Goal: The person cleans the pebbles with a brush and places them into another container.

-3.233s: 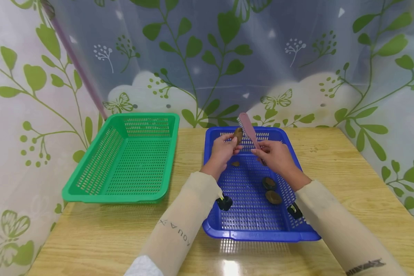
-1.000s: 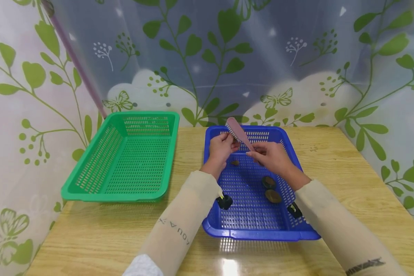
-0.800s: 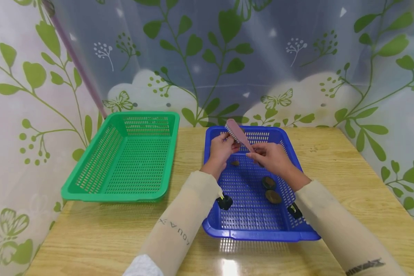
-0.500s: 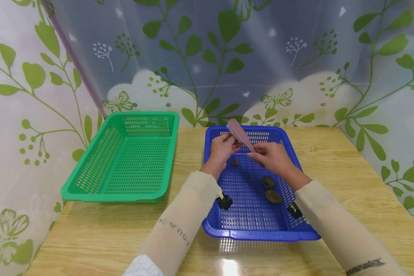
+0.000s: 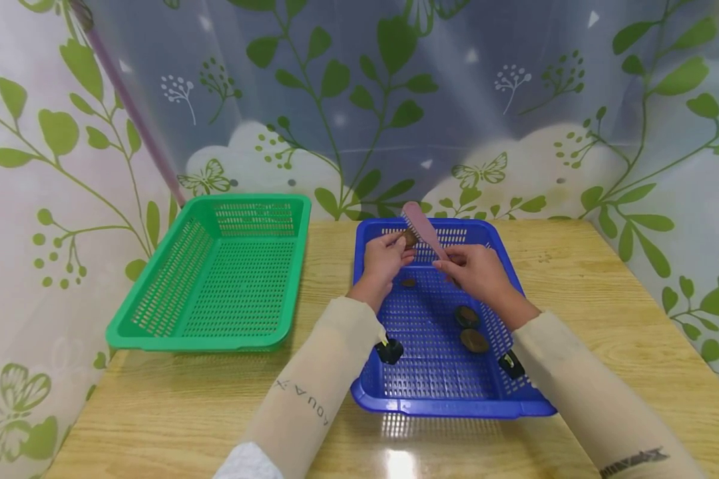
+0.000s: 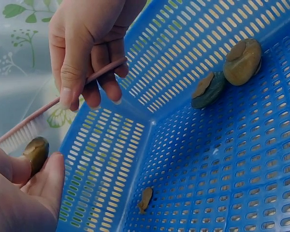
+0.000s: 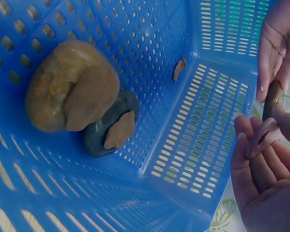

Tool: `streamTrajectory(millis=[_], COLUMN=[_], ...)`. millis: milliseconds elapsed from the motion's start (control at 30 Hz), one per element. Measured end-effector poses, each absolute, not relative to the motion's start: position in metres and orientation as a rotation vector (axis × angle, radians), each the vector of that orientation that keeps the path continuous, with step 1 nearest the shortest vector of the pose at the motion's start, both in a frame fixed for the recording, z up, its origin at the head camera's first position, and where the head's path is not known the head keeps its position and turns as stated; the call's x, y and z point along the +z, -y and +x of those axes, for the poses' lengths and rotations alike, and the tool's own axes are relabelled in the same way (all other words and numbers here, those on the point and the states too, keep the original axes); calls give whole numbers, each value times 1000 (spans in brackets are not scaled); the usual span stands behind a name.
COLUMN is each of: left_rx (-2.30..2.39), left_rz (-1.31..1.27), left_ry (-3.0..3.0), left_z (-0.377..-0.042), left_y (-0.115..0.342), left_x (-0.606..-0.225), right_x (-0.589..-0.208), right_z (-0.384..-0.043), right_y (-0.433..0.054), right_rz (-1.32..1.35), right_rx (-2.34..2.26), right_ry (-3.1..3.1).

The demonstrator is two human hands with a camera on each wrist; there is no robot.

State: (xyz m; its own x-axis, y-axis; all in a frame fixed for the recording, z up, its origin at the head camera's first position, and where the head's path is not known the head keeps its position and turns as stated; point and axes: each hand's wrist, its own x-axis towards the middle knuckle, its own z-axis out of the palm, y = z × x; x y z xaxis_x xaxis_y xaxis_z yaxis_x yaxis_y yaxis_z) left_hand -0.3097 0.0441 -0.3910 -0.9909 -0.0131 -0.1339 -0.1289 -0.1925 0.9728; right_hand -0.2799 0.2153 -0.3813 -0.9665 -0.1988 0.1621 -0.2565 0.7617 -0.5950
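My left hand pinches a brown, smooth stone between thumb and fingers, above the far end of the blue basket. In my right hand is the handle of a pink brush. Its white bristles face the stone and lie right by its surface. Down in the basket, a tan stone and a dark green stone sit side by side, each with a brown patch on top. A small brown flake lies on the basket floor, farther back.
A green slotted basket stands on the wooden table to the left of the blue one. Behind the table hangs a leaf-patterned curtain. Dark wrist cameras overlap the blue basket's sides in the head view.
The brush, held apart from the stone at first, came left over it and hid it. Since then it has shifted slightly up and right, showing the stone again. Both grips stay the same.
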Motion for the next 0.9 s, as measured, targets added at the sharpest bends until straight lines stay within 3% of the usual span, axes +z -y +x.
streamTrajectory(millis=[567, 900], left_rx=[2399, 2407], left_rz=[-211, -210], left_ry=[-1920, -1905], left_z=[-310, -311], left_y=[-43, -42], left_x=[-390, -390], right_x=[-384, -383], right_z=[-279, -279], right_y=[-213, -214], right_rz=[557, 531], right_rx=[1075, 1089], right_ry=[2870, 2907])
